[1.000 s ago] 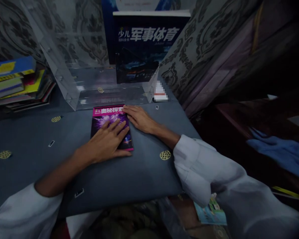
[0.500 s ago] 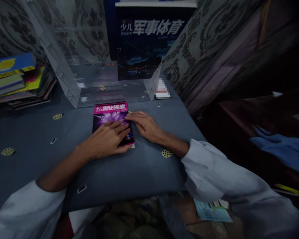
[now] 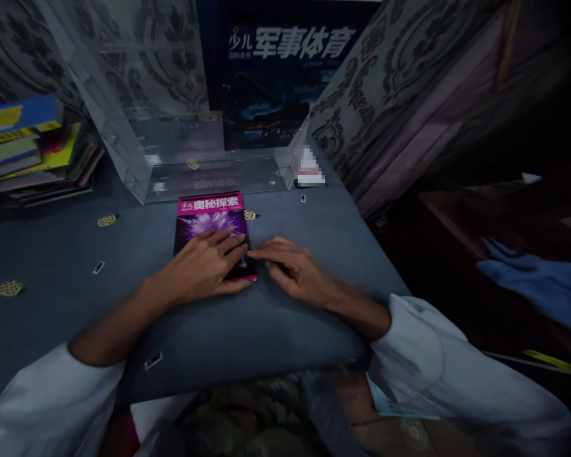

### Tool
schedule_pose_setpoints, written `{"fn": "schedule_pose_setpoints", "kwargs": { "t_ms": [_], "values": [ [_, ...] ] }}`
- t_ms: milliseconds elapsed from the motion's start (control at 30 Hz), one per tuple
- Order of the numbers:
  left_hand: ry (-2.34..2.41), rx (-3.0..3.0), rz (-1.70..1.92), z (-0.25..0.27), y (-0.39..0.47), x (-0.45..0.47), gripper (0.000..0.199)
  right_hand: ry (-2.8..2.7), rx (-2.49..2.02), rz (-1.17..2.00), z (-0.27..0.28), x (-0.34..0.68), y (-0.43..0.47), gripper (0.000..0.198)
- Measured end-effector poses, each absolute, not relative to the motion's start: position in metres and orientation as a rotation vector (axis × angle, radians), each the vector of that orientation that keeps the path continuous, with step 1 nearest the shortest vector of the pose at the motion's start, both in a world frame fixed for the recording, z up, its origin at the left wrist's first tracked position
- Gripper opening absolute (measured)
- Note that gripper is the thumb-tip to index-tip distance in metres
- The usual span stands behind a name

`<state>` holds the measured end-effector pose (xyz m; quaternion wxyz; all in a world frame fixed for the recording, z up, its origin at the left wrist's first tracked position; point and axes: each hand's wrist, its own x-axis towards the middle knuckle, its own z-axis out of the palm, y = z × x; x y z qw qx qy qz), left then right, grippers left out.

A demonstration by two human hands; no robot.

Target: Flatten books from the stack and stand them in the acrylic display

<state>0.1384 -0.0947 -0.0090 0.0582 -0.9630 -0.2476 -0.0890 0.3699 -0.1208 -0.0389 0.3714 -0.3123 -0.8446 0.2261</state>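
A small book [image 3: 208,219] with a purple and black cover and a pink title band lies face up on the dark blue-grey table. Across its lower half my left hand [image 3: 208,261] rests flat, fingers stretched out and the thumb along the bottom edge. My right hand [image 3: 297,270] is at the book's right edge, its index fingertip touching or almost touching the edge near the left fingers. Its other fingers are loosely bent, and no held thing shows in it. Part of the book's cover is hidden under my left hand.
Behind the book stands a clear acrylic rack [image 3: 128,168] with a large dark book [image 3: 276,89] upright in it. A stack of books [image 3: 33,149] is on the left. The tabletop [image 3: 276,336] ends at the right, with blue cloth [image 3: 537,279] beyond.
My right hand has slid down along the book's right edge, towards me, and off the cover. My left hand has stayed on the book. The view has shifted slightly.
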Motion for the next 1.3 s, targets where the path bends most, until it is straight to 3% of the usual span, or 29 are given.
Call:
{"fn": "schedule_pose_setpoints", "kwargs": {
  "t_ms": [967, 1300],
  "values": [
    [-0.931, -3.039, -0.320, -0.039, -0.095, 0.136, 0.066, -2.346, -0.591, 0.432, -0.032, 0.367, -0.137, 0.017],
    [-0.986, -3.106, -0.390, -0.043, -0.090, 0.133, 0.090, -2.341, -0.806, 0.464, -0.039, 0.366, -0.130, 0.024]
  ]
}}
